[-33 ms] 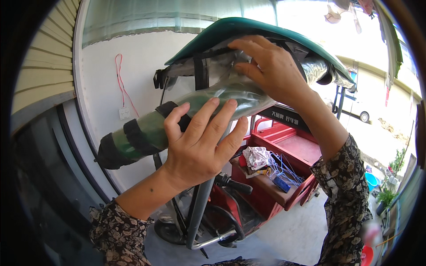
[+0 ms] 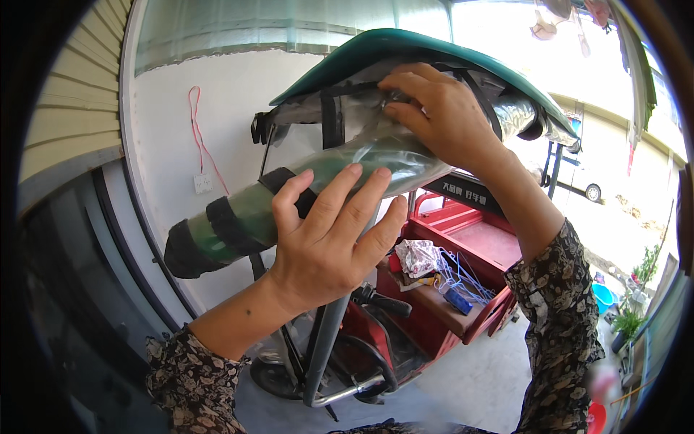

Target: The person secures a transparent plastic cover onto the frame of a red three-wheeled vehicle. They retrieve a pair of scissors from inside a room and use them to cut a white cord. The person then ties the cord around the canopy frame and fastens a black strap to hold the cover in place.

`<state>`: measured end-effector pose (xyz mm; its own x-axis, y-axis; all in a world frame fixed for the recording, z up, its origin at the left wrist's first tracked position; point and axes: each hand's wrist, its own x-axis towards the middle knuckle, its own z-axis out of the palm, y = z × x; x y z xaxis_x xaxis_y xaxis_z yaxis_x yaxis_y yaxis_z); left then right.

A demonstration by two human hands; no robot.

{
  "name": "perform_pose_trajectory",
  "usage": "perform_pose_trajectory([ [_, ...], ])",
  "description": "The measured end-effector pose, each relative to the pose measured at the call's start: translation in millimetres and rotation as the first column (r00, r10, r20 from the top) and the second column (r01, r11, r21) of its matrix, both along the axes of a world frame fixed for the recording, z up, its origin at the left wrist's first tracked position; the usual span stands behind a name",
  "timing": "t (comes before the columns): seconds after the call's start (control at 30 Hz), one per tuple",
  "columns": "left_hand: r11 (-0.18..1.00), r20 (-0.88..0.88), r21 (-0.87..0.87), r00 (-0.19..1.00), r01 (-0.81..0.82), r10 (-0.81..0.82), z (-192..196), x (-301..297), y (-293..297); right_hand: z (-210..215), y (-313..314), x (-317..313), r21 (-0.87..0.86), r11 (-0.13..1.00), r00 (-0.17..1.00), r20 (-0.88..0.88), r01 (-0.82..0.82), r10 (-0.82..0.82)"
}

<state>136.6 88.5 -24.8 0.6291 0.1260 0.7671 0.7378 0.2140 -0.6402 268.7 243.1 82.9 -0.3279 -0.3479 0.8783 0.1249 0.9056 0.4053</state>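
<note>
A rolled clear plastic sheet [image 2: 336, 160] with a greenish tint and black bands slants beneath the teal roof [image 2: 405, 45] of a red cargo tricycle [image 2: 454, 249]. My left hand [image 2: 325, 235] rests against the near side of the roll, fingers spread and stretched out. Higher up and to the right, my right hand [image 2: 448, 108] curls over the sheet, plastic gathered between its thumb and fingers. A black strap [image 2: 332, 119] hangs from the roof edge left of that hand. The right palm's contact with the roll is hidden.
Below stand the tricycle's handlebar [image 2: 383, 300] and a grey roof post [image 2: 329, 340]. Blue hangers [image 2: 463, 278], patterned cloth [image 2: 417, 257] and a blue box [image 2: 457, 300] lie on the seat. A white wall [image 2: 163, 108] with a red cord [image 2: 196, 130] is at left.
The left end of the roll has shifted slightly right. My right fingers have come down a little onto the plastic, and my left fingers have edged right.
</note>
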Motion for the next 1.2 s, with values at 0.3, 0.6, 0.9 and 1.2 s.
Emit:
perform_pose_trajectory([
  [0.3,0.968,0.018,0.109,0.974,-0.228,0.227,-1,-20,2,-45,2,21,0.270,0.961,0.994,0.063,0.066,-0.086],
  [0.6,0.965,0.040,-0.222,0.988,-0.137,0.149,77,-10,-27,-30,-7,24,0.068,0.971,0.971,0.045,0.231,-0.234],
  [0.9,0.975,0.072,-0.172,0.985,-0.141,0.155,135,-33,-18,-9,5,11,0.129,0.962,0.928,-0.321,0.241,-0.189],
  [1.2,0.987,0.160,-0.135,0.981,-0.086,0.108,142,-56,6,-12,9,9,0.127,0.951,0.869,-0.454,0.281,-0.196],
])
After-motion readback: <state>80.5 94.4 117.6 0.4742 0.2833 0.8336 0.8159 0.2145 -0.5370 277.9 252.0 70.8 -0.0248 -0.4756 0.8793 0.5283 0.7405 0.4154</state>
